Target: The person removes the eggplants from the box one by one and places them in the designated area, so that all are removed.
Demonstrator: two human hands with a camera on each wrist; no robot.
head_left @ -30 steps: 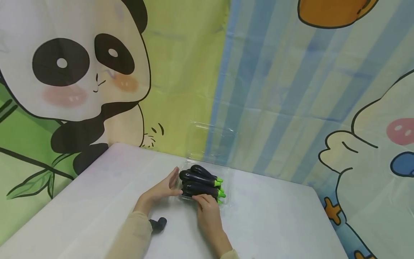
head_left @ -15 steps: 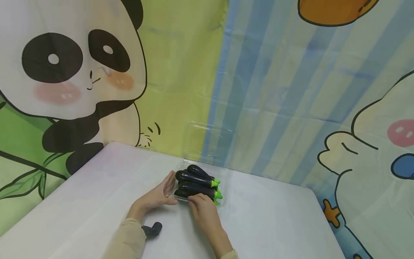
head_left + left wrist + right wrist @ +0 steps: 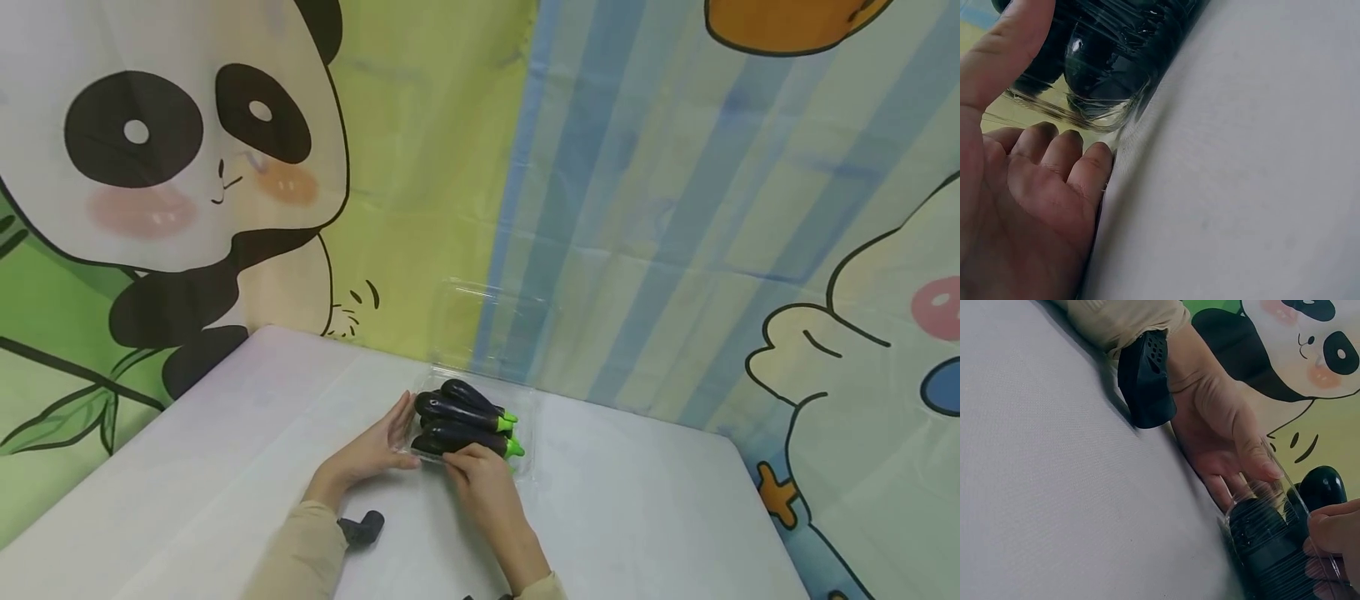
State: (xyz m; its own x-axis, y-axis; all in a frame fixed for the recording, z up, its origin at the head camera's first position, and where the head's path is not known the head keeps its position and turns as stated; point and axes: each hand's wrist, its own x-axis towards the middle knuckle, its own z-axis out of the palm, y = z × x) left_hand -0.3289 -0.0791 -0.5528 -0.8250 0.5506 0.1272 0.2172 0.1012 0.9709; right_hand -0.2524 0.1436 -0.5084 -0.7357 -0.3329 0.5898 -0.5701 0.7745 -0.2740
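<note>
A pile of several dark purple eggplants (image 3: 459, 437) with bright green stems lies in a clear plastic clamshell container (image 3: 528, 433) on the white table. Its transparent lid (image 3: 487, 325) is raised at the back. My left hand (image 3: 366, 454) is at the container's left end, thumb apart from the fairly straight fingers, which show beside the clear wall in the left wrist view. At the near side, my right hand (image 3: 486, 487) pinches the container's rim; in the right wrist view its thumb is on the rim and its fingers (image 3: 1319, 569) are against the ribbed wall.
The white table (image 3: 637, 500) carries the container near its back edge. Behind hangs a cartoon curtain (image 3: 420, 183) with a panda and blue stripes. A black device (image 3: 363, 528) is strapped at the left wrist, by the beige sleeve (image 3: 300, 550).
The lower front eggplant's rounded end now shows farther left along the near wall. Both hands keep their places at the container; the head view shifts slightly.
</note>
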